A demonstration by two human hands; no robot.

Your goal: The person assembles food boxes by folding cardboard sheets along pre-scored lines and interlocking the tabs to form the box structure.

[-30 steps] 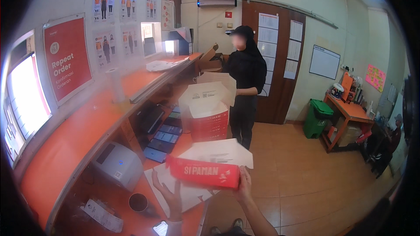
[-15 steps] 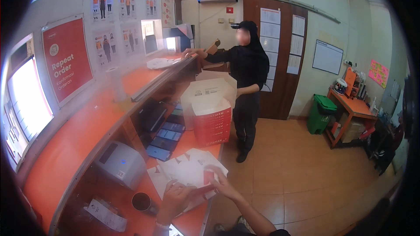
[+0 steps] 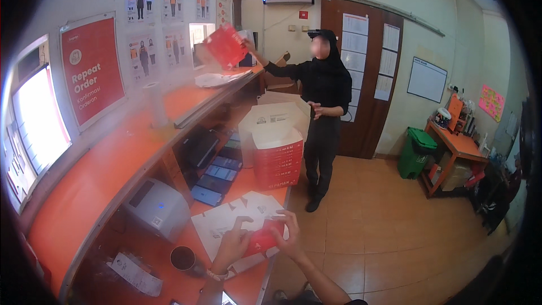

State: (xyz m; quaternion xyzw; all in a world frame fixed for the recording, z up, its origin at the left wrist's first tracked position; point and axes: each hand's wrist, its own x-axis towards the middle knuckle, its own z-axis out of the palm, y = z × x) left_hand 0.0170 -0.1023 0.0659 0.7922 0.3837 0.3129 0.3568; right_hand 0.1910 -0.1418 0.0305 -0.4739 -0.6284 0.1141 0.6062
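A flat cardboard box blank (image 3: pixel 226 219), pale inside, lies on the orange counter in front of me. Its near edge is turned up and shows a red outer panel (image 3: pixel 261 241). My left hand (image 3: pixel 234 244) grips the left end of this panel, with the index finger curled above it. At the right end, my right hand (image 3: pixel 287 236) pinches the panel between thumb and fingers. Just beyond the blank stands a tall stack of red boxes (image 3: pixel 276 164) with pale open lids.
Left of the blank are a grey printer (image 3: pixel 155 209), a dark cup (image 3: pixel 183 258), a paper receipt (image 3: pixel 134 274) and several phones (image 3: pixel 214 178). A co-worker (image 3: pixel 322 79) stands past the stack, raising a red sheet of cardboard (image 3: pixel 226 45) above more blanks on the upper counter.
My hands have tilted the red panel so its face now shows broadly. The co-worker has lifted a red cardboard sheet off the upper counter, and their other hand has come forward.
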